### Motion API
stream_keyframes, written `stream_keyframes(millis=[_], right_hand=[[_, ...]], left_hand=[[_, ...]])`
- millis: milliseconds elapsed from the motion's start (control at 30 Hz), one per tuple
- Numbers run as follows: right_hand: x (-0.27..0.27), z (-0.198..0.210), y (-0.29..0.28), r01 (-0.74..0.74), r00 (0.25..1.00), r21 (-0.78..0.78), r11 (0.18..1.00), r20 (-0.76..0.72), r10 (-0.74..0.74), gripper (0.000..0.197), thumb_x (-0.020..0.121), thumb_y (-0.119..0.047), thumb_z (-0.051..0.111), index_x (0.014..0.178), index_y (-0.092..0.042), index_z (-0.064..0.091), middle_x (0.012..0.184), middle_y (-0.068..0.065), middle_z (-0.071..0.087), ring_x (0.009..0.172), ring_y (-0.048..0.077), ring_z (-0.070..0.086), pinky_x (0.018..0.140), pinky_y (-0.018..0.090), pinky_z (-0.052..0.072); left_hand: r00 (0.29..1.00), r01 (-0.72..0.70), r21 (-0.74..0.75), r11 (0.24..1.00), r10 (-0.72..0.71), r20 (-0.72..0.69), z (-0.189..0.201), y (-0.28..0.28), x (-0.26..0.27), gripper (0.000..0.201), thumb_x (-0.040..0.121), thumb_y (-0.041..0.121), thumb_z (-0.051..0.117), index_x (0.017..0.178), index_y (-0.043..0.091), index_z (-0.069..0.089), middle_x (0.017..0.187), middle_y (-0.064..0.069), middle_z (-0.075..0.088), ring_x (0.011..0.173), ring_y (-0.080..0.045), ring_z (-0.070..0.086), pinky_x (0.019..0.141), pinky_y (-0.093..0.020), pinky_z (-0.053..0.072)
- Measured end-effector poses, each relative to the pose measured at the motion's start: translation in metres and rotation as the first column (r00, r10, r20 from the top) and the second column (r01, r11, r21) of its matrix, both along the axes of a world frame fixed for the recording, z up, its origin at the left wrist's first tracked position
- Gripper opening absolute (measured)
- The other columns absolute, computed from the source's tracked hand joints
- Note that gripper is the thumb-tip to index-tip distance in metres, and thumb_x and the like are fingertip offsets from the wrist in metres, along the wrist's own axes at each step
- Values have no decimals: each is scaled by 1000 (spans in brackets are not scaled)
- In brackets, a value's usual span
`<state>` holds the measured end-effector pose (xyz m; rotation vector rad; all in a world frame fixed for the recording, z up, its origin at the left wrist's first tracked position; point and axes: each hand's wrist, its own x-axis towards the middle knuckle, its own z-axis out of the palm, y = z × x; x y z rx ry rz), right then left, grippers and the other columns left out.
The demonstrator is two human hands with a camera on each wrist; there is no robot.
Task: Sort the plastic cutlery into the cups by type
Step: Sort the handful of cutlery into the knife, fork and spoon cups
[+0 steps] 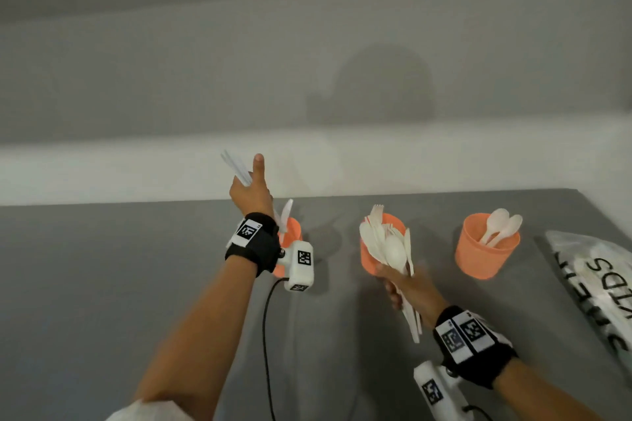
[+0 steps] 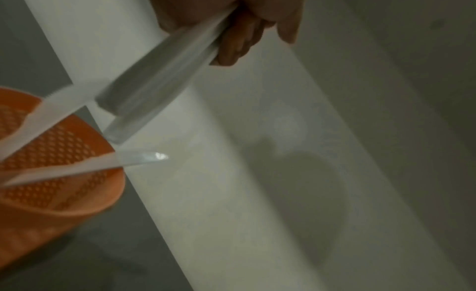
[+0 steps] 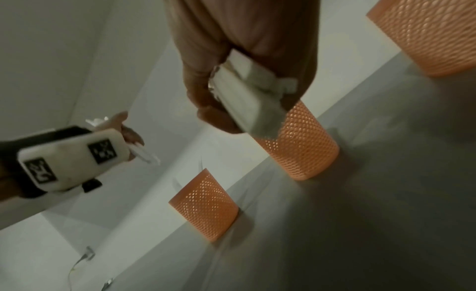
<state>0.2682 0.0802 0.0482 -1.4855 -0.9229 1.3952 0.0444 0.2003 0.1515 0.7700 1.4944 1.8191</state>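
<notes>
Three orange mesh cups stand in a row on the grey table (image 1: 102, 267). The left cup (image 1: 293, 231) holds a white knife (image 1: 286, 212) and is partly hidden by my wrist camera. Raised above it, my left hand (image 1: 248, 183) grips a few white knives (image 1: 236, 167), seen by their handles (image 2: 154, 81) in the left wrist view. Forks (image 1: 378, 212) stick out of the middle cup (image 1: 371, 260). In front of it my right hand (image 1: 398, 287) grips a bundle of mixed cutlery (image 1: 391, 249). The right cup (image 1: 485, 249) holds two spoons (image 1: 502, 225).
A clear plastic bag (image 1: 598, 284) with black lettering lies at the table's right edge. A black cable (image 1: 266, 335) trails from the left wrist camera across the table. A pale wall ledge (image 1: 136, 174) runs directly behind the cups.
</notes>
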Motion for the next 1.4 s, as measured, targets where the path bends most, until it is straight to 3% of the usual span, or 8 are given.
stream_keyframes(millis=[200,367,467,667,800,967,1200,1400], right_hand=[[19,0,-3,29,999,-28,999,-17,-30,24,87,-27,62,76,-9,54,47,1,48,38,12,44,42,23,37],[26,2,-3,47,997,-39,998,-66,-49,19,88,-24,60,84,-6,55,47,2,47,41,14,45,42,24,36],[24,2,-4,47,996,-47,998,-73,-50,16,87,-22,62,85,-7,56,47,1,49,41,13,46,41,23,37],[12,7,-2,49,991,-51,998,-123,-55,15,86,-21,64,88,-6,58,52,3,53,41,13,46,40,23,38],[4,13,-4,14,985,-71,997,-172,-26,15,88,-22,62,86,-7,59,52,5,55,42,14,50,43,24,44],[-3,18,-8,-42,990,-37,998,-134,37,19,90,-26,58,81,-9,59,57,6,61,47,15,55,46,25,47],[-20,20,-10,51,998,79,996,-48,-47,13,90,-17,59,80,-8,57,57,5,54,40,12,46,39,21,40],[-35,23,-21,43,998,134,990,44,-50,18,93,-14,52,76,-14,58,59,2,54,39,8,43,40,19,35]], left_hand=[[989,30,-8,1000,-31,-144,-33,25,-7,49,85,51,57,56,13,43,54,-9,40,59,-23,43,56,-32,39],[955,125,-91,988,-144,-259,-78,28,-2,39,89,34,59,67,3,49,54,-12,48,52,-25,48,43,-9,39],[923,148,-101,984,-174,-343,-89,27,-4,22,84,22,66,69,22,49,62,-6,55,66,-28,57,69,-25,52],[842,125,-122,985,-170,-512,-80,24,-6,13,87,19,62,82,7,63,85,-11,63,85,-25,57,78,-27,41],[801,139,10,990,-106,-589,-68,14,-3,20,90,18,52,90,8,69,105,-11,67,109,-26,57,98,-40,44],[868,318,59,946,-266,-419,-39,-25,30,15,92,12,50,88,16,63,76,5,64,75,-3,60,75,-19,46],[710,573,-299,763,-645,-283,-66,-74,75,14,85,32,63,79,23,53,86,-8,65,73,-22,61,65,-30,47],[638,565,-413,714,-696,-330,-73,-104,96,29,88,35,56,69,13,52,63,-5,65,54,-18,56,67,-34,51]])
